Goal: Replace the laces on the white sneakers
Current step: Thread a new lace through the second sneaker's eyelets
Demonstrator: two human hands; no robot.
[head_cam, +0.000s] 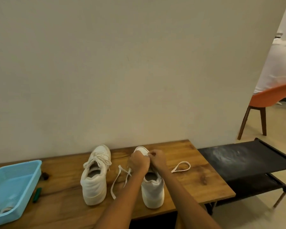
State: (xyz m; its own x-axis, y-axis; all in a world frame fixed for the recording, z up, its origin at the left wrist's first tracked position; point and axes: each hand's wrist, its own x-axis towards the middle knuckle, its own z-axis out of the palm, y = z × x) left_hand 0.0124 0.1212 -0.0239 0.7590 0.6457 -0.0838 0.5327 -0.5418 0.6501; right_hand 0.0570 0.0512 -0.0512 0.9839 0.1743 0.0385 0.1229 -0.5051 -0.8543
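While both sneakers stand heel-toward-me on the desk (196,184), I work the right sneaker (153,187) at its toe end, at twelve o'clock from its heel. My left hand (139,162) and right hand (157,160) each hold a closed grip, pinching the lace (118,177) near the lowest eyelets (its slack trails to seven o'clock). The left sneaker (94,176) sits laced at nine o'clock, out of my way.

Dim warm indoor light, soft overall blur, wide-angle bowing at edges.
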